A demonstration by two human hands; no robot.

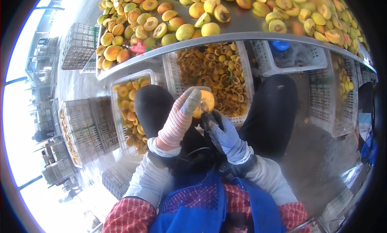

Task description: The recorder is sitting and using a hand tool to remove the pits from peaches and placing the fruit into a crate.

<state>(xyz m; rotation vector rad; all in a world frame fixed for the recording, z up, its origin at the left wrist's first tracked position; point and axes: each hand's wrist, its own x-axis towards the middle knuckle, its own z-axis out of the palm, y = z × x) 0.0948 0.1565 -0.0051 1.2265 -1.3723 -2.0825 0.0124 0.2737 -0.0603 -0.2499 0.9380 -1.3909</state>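
Observation:
My left hand (182, 114), in a striped knit glove, is closed around a cut yellow peach (207, 102), its cut face turned to the right. In a blue-grey glove, my right hand (229, 138) grips a dark-handled tool (209, 124). The tool's upper end meets the lower edge of the peach; its tip is hidden or too small to make out. Both hands are above my lap, between my knees. Beyond them on the floor stands a white crate (176, 78) full of hollowed peach halves (213, 69).
A metal-edged table (242, 36) spread with peaches, whole and halved (185, 31), crosses the far side. Left of my knee stands a crate of peach halves (129, 112). At right are a white basket with a blue object (280, 45) and another crate (334, 108). Stacked crates (90, 126) stand farther left.

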